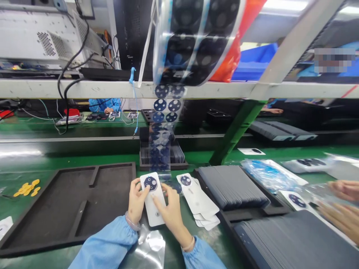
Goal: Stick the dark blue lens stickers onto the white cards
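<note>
In front of me stands a white phone back panel (153,203), tilted slightly, with a dark round camera sticker near its top. My left hand (136,201) grips its left edge, the thumb on the sticker. My right hand (172,209) holds the right edge, with a finger or thumb across the white face. To the right lies a fanned pile of similar white panels (198,200). Clear film (150,244) lies on the green table below my hands. A strip of round dark stickers (159,106) hangs down from a roll (196,41) just beyond the panel.
A black tray (106,201) lies at left beside yellow pieces (27,188). At right, black trays hold stacked grey sheets (232,185). Another person's blurred hands (339,216) work at the far right. A white shelf beam (98,89) and green post (238,130) cross ahead.
</note>
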